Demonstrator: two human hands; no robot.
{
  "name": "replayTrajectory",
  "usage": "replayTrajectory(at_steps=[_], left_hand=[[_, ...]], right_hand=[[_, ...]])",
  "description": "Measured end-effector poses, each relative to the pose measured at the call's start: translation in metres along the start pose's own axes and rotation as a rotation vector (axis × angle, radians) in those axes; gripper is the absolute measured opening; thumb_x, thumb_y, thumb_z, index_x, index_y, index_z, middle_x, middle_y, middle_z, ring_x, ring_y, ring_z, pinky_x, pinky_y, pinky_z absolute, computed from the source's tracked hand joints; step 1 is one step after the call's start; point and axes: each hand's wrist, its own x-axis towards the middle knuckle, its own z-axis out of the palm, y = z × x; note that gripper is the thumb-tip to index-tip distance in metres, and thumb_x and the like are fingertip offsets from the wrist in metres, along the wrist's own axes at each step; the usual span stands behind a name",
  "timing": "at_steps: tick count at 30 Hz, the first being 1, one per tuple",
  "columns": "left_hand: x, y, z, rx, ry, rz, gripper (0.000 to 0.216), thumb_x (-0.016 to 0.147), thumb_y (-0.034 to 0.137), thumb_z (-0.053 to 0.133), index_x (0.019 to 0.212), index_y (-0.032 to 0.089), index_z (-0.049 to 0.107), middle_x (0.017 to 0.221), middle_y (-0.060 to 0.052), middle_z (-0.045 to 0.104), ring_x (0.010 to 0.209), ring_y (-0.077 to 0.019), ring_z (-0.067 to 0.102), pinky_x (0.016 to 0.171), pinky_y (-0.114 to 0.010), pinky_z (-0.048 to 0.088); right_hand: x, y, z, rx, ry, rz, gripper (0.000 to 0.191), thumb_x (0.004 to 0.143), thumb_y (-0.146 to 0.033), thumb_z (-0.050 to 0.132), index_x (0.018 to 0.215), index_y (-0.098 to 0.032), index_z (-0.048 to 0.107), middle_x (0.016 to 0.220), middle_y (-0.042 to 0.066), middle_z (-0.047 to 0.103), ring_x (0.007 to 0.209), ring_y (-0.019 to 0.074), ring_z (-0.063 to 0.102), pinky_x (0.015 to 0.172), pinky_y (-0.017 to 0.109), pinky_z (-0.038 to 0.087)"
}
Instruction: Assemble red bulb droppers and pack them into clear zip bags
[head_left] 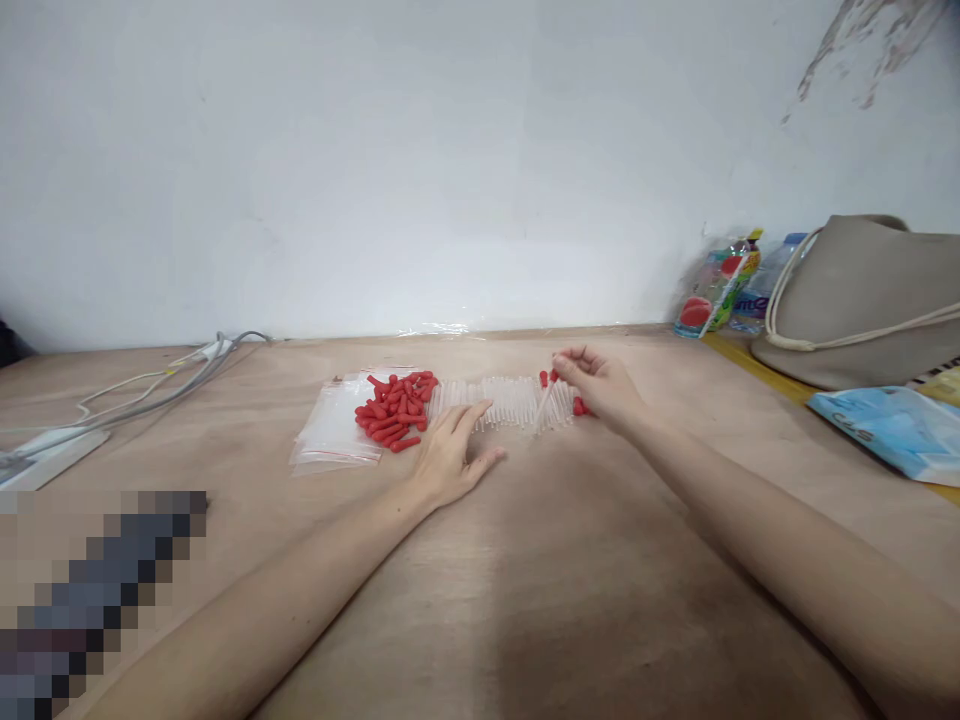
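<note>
A heap of small red rubber caps (397,410) lies on the wooden table (525,580), partly on a stack of clear plastic bags (334,432). To its right runs a row of clear plastic tubes (502,402). My left hand (450,455) rests flat on the table with fingers stretched out, fingertips touching the left end of the tube row. My right hand (600,385) is pinched on a clear dropper with a red cap (547,393), held tilted above the right end of the row. A few more red caps (579,407) lie under that hand.
Grey cables (150,390) and a white strip lie at the far left. A beige bag (862,300), drink bottles (720,285) and a blue packet (892,425) stand at the right, by the white wall. A blurred patch covers the lower left corner.
</note>
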Motion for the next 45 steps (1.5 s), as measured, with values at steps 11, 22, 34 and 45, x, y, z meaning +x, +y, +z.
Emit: replayTrajectory(at_steps=[11,22,34,45], left_hand=[[-0.001,0.0,0.002,0.04,-0.073,-0.001,0.031,0.081,0.031,0.051,0.109,0.019,0.051,0.105,-0.007,0.056,0.097,-0.0226,0.05,0.083,-0.037,0.04],[0.0,0.001,0.001,0.036,-0.092,-0.001,0.025,0.081,0.029,0.051,0.103,0.019,0.054,0.098,-0.007,0.056,0.092,-0.0218,0.051,0.079,-0.037,0.042],[-0.001,0.001,0.002,0.004,-0.068,0.024,0.016,0.08,0.028,0.051,0.092,0.019,0.059,0.097,-0.007,0.057,0.09,-0.0208,0.052,0.077,-0.037,0.042],[0.004,0.006,-0.001,-0.121,-0.023,-0.093,0.03,0.084,0.033,0.049,0.109,0.018,0.055,0.101,-0.008,0.061,0.098,-0.022,0.053,0.083,-0.039,0.043]], right_hand=[[0.048,0.024,-0.003,-0.83,-0.011,0.342,0.026,0.074,-0.043,0.051,0.073,-0.022,0.067,0.054,-0.002,0.06,0.042,0.0107,0.052,0.053,0.025,0.039],[0.045,0.02,-0.027,-1.263,0.001,0.436,0.029,0.073,-0.041,0.051,0.059,-0.021,0.065,0.053,0.004,0.061,0.07,0.0214,0.059,0.079,0.039,0.034],[0.049,0.024,-0.013,-1.183,-0.112,0.501,0.038,0.072,-0.036,0.051,0.039,-0.018,0.053,0.036,0.004,0.048,0.054,0.0199,0.055,0.08,0.043,0.031],[0.013,0.002,0.02,-0.749,0.002,0.099,0.039,0.082,-0.048,0.034,0.07,-0.018,0.056,0.065,0.001,0.058,0.065,0.0152,0.053,0.057,0.024,0.036]])
